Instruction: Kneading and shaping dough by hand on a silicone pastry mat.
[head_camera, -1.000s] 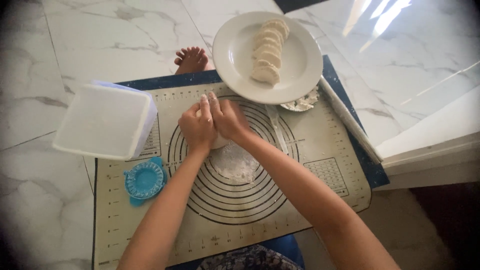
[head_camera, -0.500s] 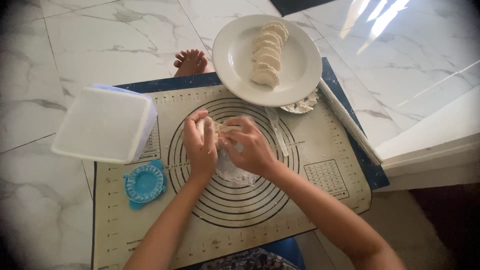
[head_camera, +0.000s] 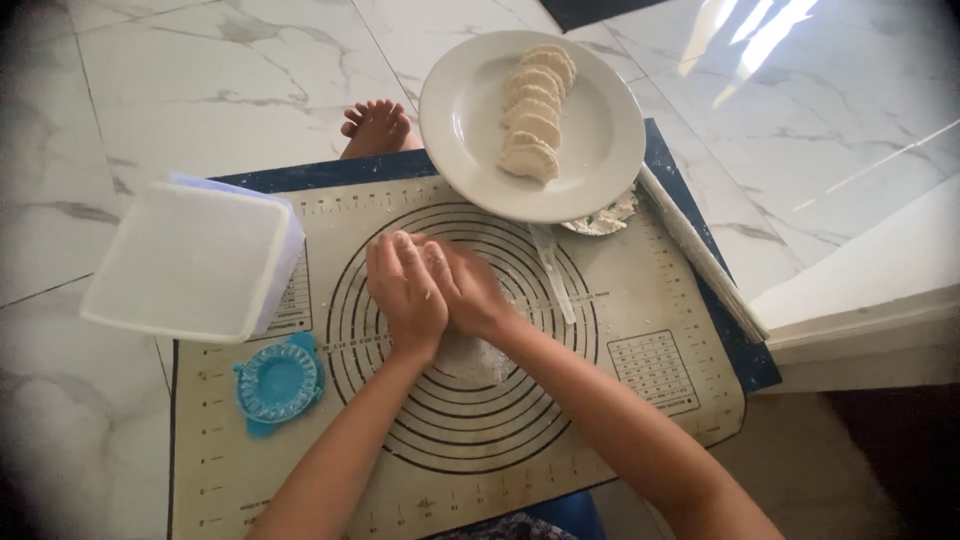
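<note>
Both hands are pressed together over the middle of a beige baking mat (head_camera: 640, 380) printed with black rings; the left hand (head_camera: 405, 290) lies palm-in against the right hand (head_camera: 470, 290), fingers stretched forward and dusted with flour; whatever sits between the palms is hidden, so whether they are grasping a piece of dough or merely pressed flat I cannot tell. Just below the wrists a patch of flour (head_camera: 470, 358) lies on the mat, inside the rings.

The mat rests on a dark blue sheet (head_camera: 740, 345) spread over a white marble floor (head_camera: 180, 90); a bare foot (head_camera: 375, 128) shows on the floor beyond the far edge of the mat.

On the far right part of the mat stands a white plate (head_camera: 470, 130); a row of folded dumplings (head_camera: 535, 110) lies overlapping on it. A small dish of flour (head_camera: 605, 215) peeks out from under the near rim of the plate; a pale plastic scraper (head_camera: 555, 275) lies on the mat just beside the right hand. A long white rolling pin (head_camera: 700, 255) lies along the right edge of the mat.

To the left, a white plastic box (head_camera: 190, 260) with its lid on overlaps the corner of the mat; near it, closer to the person, a blue dumpling press (head_camera: 278, 382) lies open on the mat, well apart from the hands.
</note>
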